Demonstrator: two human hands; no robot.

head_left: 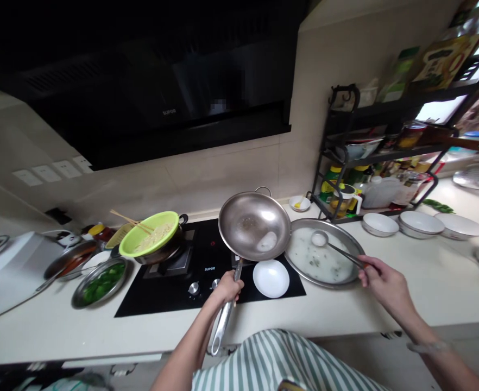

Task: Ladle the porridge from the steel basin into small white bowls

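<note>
My left hand (227,288) is closed round the long handle of a steel wok (254,225), which is lifted and tilted over the black hob (174,288). A little pale liquid pools at the wok's lower right side. My right hand (382,279) grips the handle of a metal ladle (319,238). The ladle's bowl rests in a wide steel basin (347,247) of whitish soup on the counter right of the hob. A small empty white bowl (271,278) sits under the wok's edge.
A green colander with noodles and chopsticks (152,233) sits on a pot at the left burner. A steel dish of green vegetables (99,282) and a white appliance (7,271) stand further left. White bowls (421,222) and a black rack (386,152) fill the right counter.
</note>
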